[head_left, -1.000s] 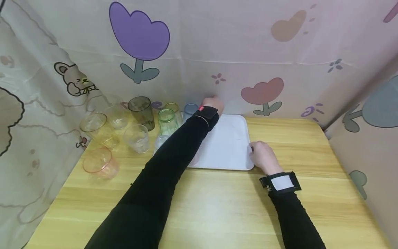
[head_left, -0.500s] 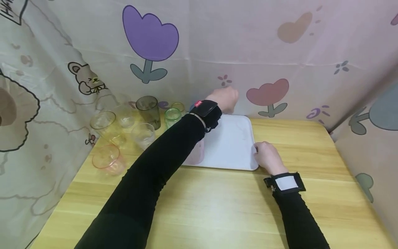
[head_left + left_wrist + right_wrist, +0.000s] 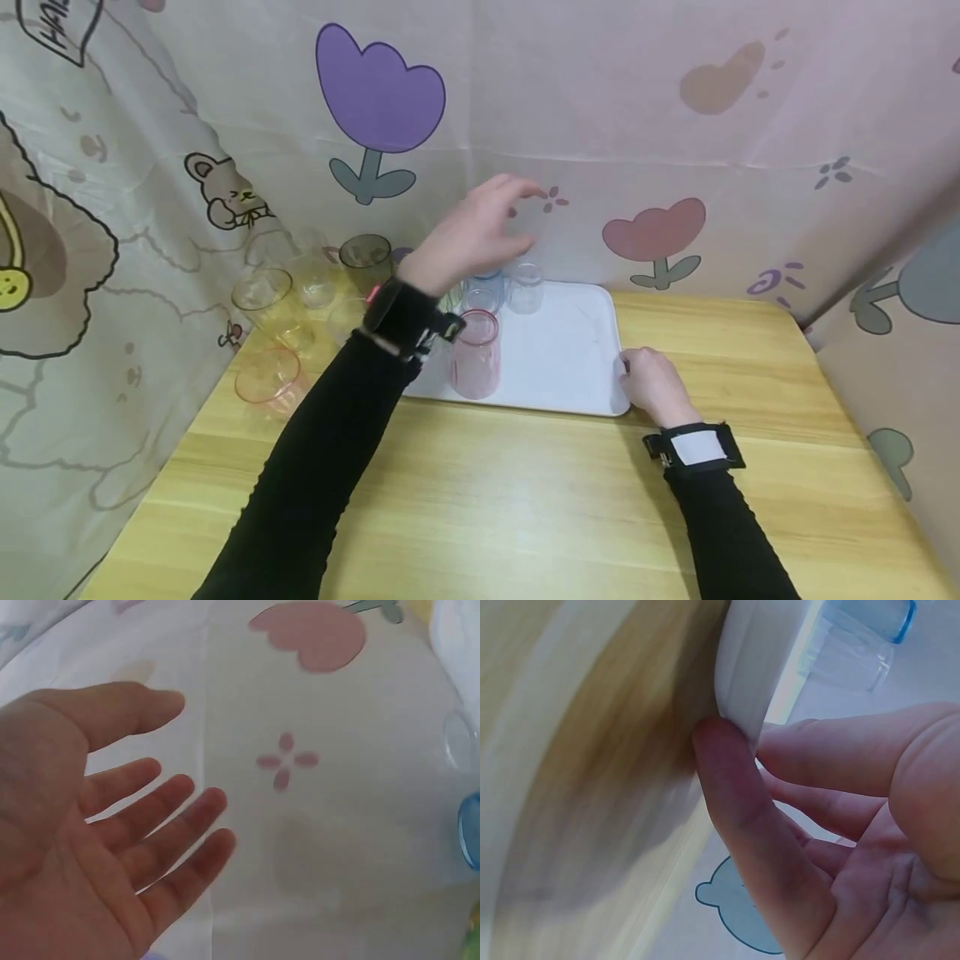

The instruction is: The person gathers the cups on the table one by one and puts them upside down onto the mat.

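My left hand [image 3: 474, 232] is raised over the back left of a white tray [image 3: 562, 358]. Its fingers are spread and hold nothing, as the left wrist view also shows. My right hand [image 3: 656, 387] pinches the tray's right rim between thumb and finger; the right wrist view shows the rim [image 3: 754, 667] between them. On the tray stand a pink glass [image 3: 476, 358], a small clear glass [image 3: 526, 288] and a blue glass [image 3: 483, 287]. Part of a green glass shows behind my left wrist, mostly hidden.
Left of the tray stand several glasses: a dark grey one [image 3: 367, 257], a yellowish one [image 3: 273, 312], an orange-pink one [image 3: 272, 382] and clear ones [image 3: 313, 282]. A patterned curtain [image 3: 540, 100] hangs behind the wooden table [image 3: 525, 500].
My left hand has lifted off the back of the tray and drawn back up and left, its fingers opening out. The small clear glass now shows there. My right hand stays at the rim.
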A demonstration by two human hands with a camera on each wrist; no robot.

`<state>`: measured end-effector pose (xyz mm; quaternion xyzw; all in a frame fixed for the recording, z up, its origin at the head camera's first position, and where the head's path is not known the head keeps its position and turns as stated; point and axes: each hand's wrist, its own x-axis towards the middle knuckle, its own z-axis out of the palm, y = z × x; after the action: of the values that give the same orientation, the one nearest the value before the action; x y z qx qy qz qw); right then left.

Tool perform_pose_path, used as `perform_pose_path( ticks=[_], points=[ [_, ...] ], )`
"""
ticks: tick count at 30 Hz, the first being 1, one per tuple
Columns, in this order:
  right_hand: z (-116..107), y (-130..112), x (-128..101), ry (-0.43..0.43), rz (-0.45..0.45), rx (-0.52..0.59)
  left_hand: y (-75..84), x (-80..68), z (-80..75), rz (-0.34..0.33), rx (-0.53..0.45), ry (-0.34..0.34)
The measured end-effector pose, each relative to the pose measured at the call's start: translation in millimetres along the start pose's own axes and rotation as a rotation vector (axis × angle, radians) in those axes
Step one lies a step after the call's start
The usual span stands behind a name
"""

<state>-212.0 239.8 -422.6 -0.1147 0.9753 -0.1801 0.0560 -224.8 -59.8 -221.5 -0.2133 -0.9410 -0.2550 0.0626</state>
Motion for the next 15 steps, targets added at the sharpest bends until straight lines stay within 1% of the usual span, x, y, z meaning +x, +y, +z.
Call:
perform_pose_path(
  ticks=[2, 4, 7, 10, 15],
  points=[
    [1, 1, 0, 0.004, -0.005, 0.0, -11.0, -17.5, -3.7, 0.01, -0.04, 0.079],
    [1, 2, 0, 0.015, -0.01, 0.002, -20.8, -34.8, -6.4, 0.001, -0.061, 0.142],
    [3, 3, 0, 0.036, -0.02, -0.001, -35.1, -60.2, -7.0, -0.035, -0.099, 0.221],
    [3, 4, 0, 0.039, -0.023, -0.002, -49.8, -85.5, -3.3, -0.062, -0.155, 0.322],
    [2, 4, -1, 0.024, -0.009, 0.007, -74.8, -123.7, 9.9, -0.082, -0.201, 0.541]
  ],
)
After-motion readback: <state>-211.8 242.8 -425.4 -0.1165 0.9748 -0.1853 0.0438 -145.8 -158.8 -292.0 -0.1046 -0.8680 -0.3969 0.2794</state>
